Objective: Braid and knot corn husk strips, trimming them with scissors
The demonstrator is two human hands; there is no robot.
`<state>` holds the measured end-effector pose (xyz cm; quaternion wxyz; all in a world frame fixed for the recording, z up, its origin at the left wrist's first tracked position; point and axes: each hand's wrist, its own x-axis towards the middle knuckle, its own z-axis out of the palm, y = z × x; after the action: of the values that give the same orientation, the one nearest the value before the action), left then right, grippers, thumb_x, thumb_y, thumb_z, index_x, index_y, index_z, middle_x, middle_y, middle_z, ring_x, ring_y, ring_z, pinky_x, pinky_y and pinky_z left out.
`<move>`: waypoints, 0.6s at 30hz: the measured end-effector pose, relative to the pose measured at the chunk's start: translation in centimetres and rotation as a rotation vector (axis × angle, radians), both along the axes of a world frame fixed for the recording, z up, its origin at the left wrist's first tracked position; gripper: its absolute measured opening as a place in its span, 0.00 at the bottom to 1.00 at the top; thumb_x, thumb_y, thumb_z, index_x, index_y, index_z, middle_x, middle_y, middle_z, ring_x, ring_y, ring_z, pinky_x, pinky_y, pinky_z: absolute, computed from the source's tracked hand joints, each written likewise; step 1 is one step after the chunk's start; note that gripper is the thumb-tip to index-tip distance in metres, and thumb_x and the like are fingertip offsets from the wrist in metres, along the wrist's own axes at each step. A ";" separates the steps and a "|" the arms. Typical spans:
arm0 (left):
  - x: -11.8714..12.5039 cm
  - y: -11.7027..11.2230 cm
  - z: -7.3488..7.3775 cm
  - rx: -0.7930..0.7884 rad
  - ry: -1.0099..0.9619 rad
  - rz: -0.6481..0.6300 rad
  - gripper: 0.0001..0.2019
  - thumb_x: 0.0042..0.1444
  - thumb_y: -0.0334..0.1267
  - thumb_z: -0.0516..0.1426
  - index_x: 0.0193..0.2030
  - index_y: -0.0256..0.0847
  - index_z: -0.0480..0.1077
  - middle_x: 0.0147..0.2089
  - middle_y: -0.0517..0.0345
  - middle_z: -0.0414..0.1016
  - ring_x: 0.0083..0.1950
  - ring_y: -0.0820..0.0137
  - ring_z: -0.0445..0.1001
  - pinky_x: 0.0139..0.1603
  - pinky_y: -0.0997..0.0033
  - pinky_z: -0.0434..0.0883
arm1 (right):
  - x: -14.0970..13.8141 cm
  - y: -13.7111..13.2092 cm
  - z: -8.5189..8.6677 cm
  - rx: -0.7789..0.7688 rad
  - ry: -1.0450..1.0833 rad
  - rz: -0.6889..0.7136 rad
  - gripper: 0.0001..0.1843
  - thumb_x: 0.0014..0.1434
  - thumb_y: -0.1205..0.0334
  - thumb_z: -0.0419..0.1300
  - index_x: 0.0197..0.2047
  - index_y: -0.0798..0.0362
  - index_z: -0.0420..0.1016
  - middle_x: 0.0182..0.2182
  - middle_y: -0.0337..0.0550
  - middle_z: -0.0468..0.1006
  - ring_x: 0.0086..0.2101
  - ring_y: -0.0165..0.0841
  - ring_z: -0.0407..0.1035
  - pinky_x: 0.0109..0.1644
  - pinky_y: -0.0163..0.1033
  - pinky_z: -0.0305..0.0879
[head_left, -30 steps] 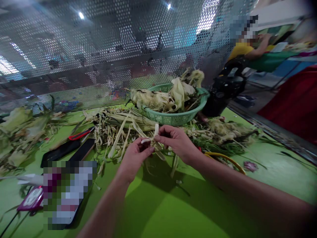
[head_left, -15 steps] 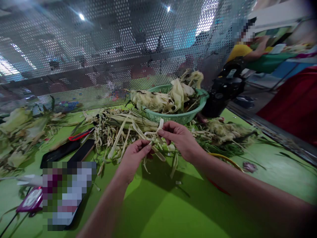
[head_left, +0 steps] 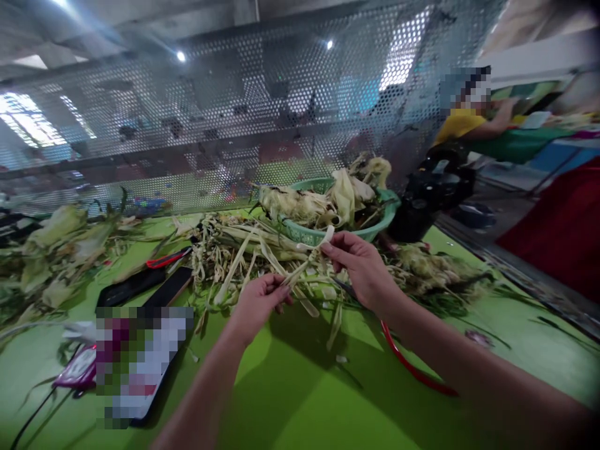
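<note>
My left hand (head_left: 259, 306) is closed, its thumb and fingers pinching one end of a pale husk strip (head_left: 300, 273). Higher and to the right, my right hand (head_left: 359, 265) grips the other end, from which a whitish curl (head_left: 330, 234) sticks up above the fingertips. Between the hands the strip runs at a slant over the green table (head_left: 290, 400). Just behind them lies a heap of dry husk strips and stalks (head_left: 241, 250). A red curved handle (head_left: 417, 372) shows beside my right forearm, its other end hidden by the arm.
A green plastic basket (head_left: 307, 235) piled with husks and silk stands behind my hands, with a black container (head_left: 417, 206) on its right. To the left are a red-and-black cutter (head_left: 169, 257), phones and more husks (head_left: 51, 250). A person in yellow (head_left: 462, 125) sits far right.
My hands have moved apart, stretching the strip between them, and the right hand sits farther right. The whole view has shifted slightly down and right, and more of the red handle shows.
</note>
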<state>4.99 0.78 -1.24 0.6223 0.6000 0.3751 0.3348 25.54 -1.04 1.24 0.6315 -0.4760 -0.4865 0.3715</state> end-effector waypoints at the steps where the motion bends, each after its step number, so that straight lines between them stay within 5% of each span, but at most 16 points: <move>1: -0.1 0.1 0.0 0.009 0.011 0.007 0.13 0.49 0.45 0.61 0.35 0.37 0.72 0.28 0.56 0.73 0.30 0.72 0.70 0.28 0.76 0.64 | 0.1 0.0 0.1 0.005 0.003 -0.011 0.13 0.51 0.54 0.65 0.30 0.54 0.69 0.25 0.36 0.65 0.22 0.24 0.55 0.23 0.31 0.54; 12: -1.5 1.3 0.5 0.045 -0.011 0.142 0.14 0.49 0.48 0.60 0.32 0.36 0.71 0.20 0.65 0.62 0.20 0.79 0.57 0.22 0.78 0.54 | 1.5 0.2 1.5 0.050 0.064 -0.093 0.11 0.48 0.58 0.67 0.28 0.52 0.70 0.24 0.34 0.65 0.21 0.25 0.54 0.23 0.33 0.50; 18: -2.3 1.9 1.2 0.231 -0.135 0.517 0.14 0.52 0.44 0.59 0.42 0.38 0.71 0.33 0.58 0.71 0.34 0.73 0.67 0.36 0.76 0.64 | 1.9 0.1 1.9 0.067 -0.006 -0.102 0.11 0.48 0.57 0.67 0.29 0.53 0.71 0.25 0.36 0.65 0.22 0.25 0.55 0.24 0.32 0.52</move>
<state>2.65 2.67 -0.06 0.4676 0.5277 0.4326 0.5619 27.45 -0.90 3.18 0.6636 -0.4800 -0.4757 0.3209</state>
